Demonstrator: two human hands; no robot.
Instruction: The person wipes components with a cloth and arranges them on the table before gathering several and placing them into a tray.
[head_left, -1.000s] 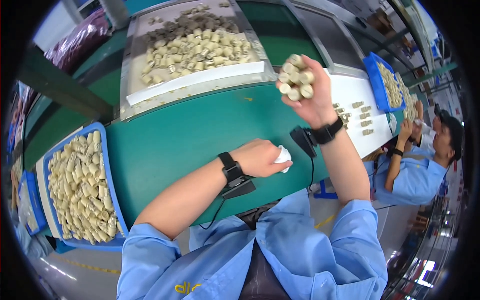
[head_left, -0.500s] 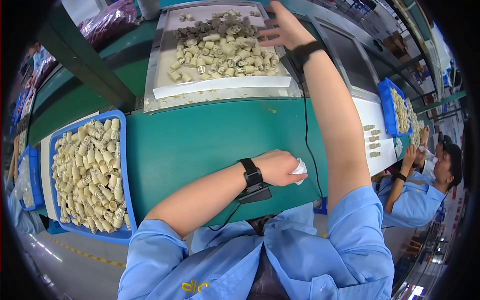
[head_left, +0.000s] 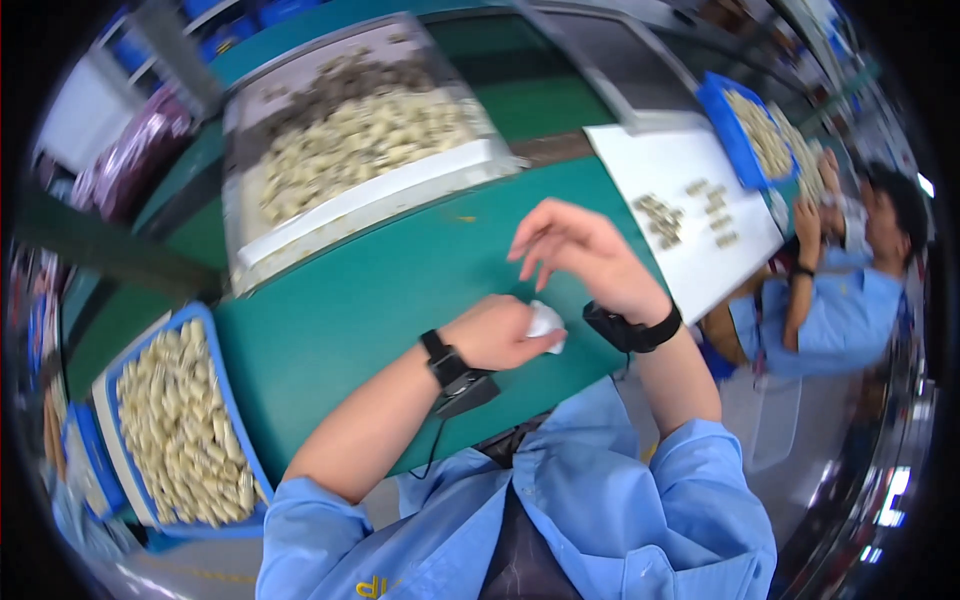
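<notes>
Factory sorting line: green workbench (head_left: 400,290), blue trays (head_left: 225,400) heaped with pale small parts (head_left: 175,430), uniformed co-worker (head_left: 840,300) alongside.

Two blue trays (head_left: 225,400) (head_left: 715,110), one white cloth (head_left: 545,322), two wristbands (head_left: 445,360) (head_left: 630,330)

You have little packaging in view: a crumpled purplish plastic bag (head_left: 135,160) lies past the far-left corner of the green table (head_left: 400,290). No labels, signs or screens show clearly.
</notes>
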